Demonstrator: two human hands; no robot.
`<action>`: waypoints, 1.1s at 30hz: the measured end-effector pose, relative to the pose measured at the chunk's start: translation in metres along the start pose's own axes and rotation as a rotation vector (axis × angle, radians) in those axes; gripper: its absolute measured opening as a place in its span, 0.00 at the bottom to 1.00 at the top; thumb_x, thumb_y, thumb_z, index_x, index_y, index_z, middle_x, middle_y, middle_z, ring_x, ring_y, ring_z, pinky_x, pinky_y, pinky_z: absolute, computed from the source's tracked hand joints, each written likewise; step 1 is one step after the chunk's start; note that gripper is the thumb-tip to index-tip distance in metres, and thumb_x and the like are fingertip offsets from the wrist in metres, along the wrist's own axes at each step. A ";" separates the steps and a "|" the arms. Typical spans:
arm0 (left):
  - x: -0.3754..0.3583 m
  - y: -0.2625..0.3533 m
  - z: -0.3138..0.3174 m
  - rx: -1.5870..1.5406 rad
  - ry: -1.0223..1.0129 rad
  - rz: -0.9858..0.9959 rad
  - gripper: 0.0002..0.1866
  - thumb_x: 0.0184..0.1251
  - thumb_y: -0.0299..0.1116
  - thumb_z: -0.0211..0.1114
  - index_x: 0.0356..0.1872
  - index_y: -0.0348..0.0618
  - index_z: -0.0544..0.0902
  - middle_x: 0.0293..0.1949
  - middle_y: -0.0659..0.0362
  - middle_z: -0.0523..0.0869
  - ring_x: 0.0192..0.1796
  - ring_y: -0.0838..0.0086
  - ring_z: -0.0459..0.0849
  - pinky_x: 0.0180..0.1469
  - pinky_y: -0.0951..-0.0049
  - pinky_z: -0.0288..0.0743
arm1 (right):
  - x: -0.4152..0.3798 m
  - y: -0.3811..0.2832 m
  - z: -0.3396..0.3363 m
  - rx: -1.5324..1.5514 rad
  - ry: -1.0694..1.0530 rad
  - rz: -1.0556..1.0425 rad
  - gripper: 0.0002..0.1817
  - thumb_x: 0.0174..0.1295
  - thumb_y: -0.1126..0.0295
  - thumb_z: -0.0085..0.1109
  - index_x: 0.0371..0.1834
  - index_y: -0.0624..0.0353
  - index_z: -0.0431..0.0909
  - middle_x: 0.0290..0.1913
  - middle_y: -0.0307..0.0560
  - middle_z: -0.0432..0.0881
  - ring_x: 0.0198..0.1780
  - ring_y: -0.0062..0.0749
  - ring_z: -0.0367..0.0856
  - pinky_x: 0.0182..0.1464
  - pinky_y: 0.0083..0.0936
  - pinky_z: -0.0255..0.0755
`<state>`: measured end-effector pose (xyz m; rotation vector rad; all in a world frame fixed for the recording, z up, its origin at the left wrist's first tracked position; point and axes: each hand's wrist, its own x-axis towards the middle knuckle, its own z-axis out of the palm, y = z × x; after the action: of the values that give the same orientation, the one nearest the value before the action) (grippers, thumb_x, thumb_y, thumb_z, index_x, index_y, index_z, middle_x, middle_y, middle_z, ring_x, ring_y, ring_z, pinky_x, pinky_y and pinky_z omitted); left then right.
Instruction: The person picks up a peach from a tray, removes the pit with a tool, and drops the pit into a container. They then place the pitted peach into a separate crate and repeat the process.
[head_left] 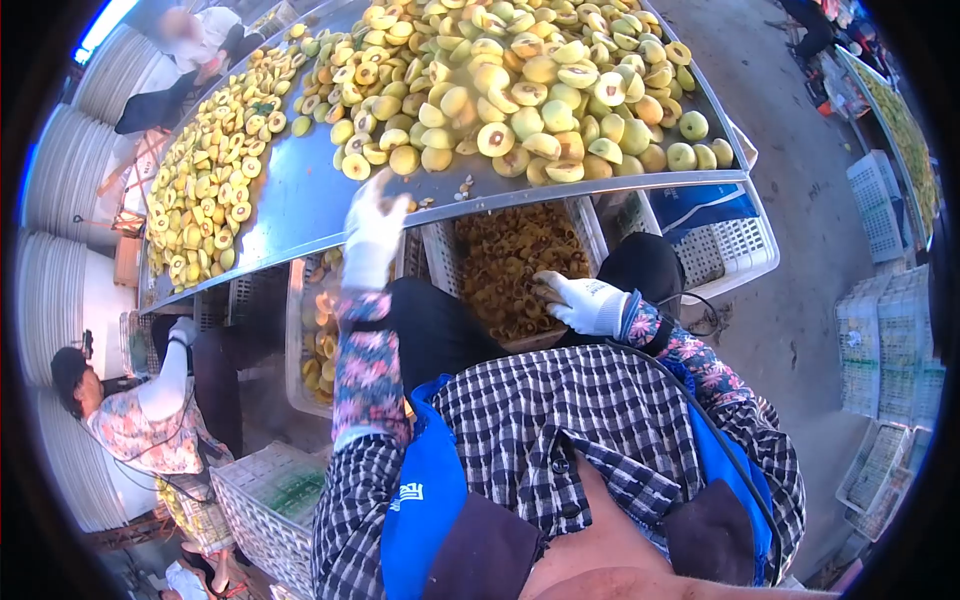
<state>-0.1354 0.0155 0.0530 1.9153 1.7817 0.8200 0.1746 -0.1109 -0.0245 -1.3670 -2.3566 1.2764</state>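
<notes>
My left hand (372,235), in a white glove, is raised at the front edge of the metal table (310,205); its fingers are smeared by motion, and whether they hold anything is unclear. Halved yellow-green fruits (490,90) are heaped on the table beyond it. My right hand (588,303), gloved too, is over a white crate (443,257) of brown scraps (515,255) below the table edge. Its fingers are curled, with their tips dark and what they hold too small to name.
A co-worker (140,400) sits at the left, and another person (205,45) is at the upper left. A crate of fruit (300,370) stands left of my legs. White crates (885,340) are stacked at the right. A blue bag (705,208) lies under the table's right corner.
</notes>
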 end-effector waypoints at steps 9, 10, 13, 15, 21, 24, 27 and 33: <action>0.081 0.059 0.123 0.107 -0.138 0.347 0.27 0.59 0.39 0.62 0.61 0.50 0.70 0.59 0.47 0.73 0.55 0.51 0.79 0.56 0.57 0.74 | -0.012 -0.019 -0.012 0.099 -0.106 0.124 0.29 0.68 0.62 0.50 0.68 0.61 0.56 0.56 0.62 0.78 0.57 0.56 0.76 0.59 0.40 0.70; 0.084 0.060 0.127 0.038 -0.163 0.219 0.27 0.60 0.39 0.62 0.61 0.49 0.70 0.57 0.46 0.74 0.54 0.50 0.79 0.55 0.56 0.74 | -0.010 -0.015 -0.009 0.099 -0.101 0.129 0.29 0.68 0.62 0.50 0.68 0.61 0.56 0.56 0.62 0.78 0.57 0.56 0.76 0.59 0.40 0.70; 0.085 0.054 0.141 0.064 -0.060 0.184 0.26 0.58 0.39 0.64 0.58 0.43 0.71 0.53 0.43 0.75 0.53 0.48 0.79 0.55 0.56 0.74 | -0.010 -0.018 -0.007 0.148 -0.066 0.044 0.29 0.68 0.61 0.51 0.67 0.61 0.57 0.54 0.64 0.78 0.57 0.57 0.76 0.58 0.40 0.70; 0.083 0.044 0.141 0.032 -0.020 0.239 0.26 0.55 0.36 0.68 0.55 0.38 0.73 0.52 0.42 0.77 0.53 0.49 0.79 0.55 0.57 0.74 | -0.008 -0.021 -0.012 0.123 -0.032 0.064 0.28 0.68 0.60 0.51 0.67 0.61 0.58 0.53 0.65 0.79 0.56 0.57 0.77 0.58 0.41 0.71; 0.045 0.035 0.111 -0.979 -0.259 -0.187 0.22 0.57 0.30 0.69 0.53 0.39 0.77 0.46 0.53 0.83 0.47 0.66 0.84 0.47 0.68 0.81 | -0.005 -0.028 -0.027 0.413 0.333 0.039 0.22 0.66 0.62 0.54 0.59 0.61 0.67 0.37 0.57 0.81 0.39 0.43 0.82 0.42 0.32 0.74; 0.013 0.034 0.098 -1.908 -0.396 -0.360 0.15 0.64 0.30 0.64 0.51 0.41 0.77 0.43 0.58 0.83 0.47 0.66 0.84 0.45 0.64 0.83 | 0.004 -0.049 -0.045 0.609 0.452 -0.070 0.18 0.68 0.65 0.52 0.57 0.63 0.67 0.31 0.51 0.79 0.30 0.32 0.79 0.36 0.27 0.73; -0.018 0.088 0.077 -2.053 -0.160 -0.501 0.17 0.67 0.36 0.62 0.53 0.41 0.75 0.47 0.55 0.81 0.50 0.61 0.82 0.46 0.62 0.82 | 0.014 -0.076 -0.063 0.385 0.544 -0.160 0.19 0.67 0.64 0.54 0.56 0.63 0.67 0.33 0.58 0.80 0.33 0.43 0.82 0.37 0.34 0.74; -0.029 0.105 0.078 -1.805 -0.026 -0.296 0.30 0.73 0.58 0.49 0.58 0.40 0.70 0.54 0.51 0.76 0.53 0.58 0.79 0.55 0.58 0.77 | 0.034 -0.085 -0.062 -0.023 0.802 -0.261 0.20 0.64 0.65 0.59 0.55 0.63 0.67 0.29 0.60 0.81 0.33 0.53 0.83 0.35 0.39 0.76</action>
<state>-0.0059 -0.0165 0.0581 0.4098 0.5457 1.4330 0.1295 -0.0672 0.0664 -1.2069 -1.8838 0.4845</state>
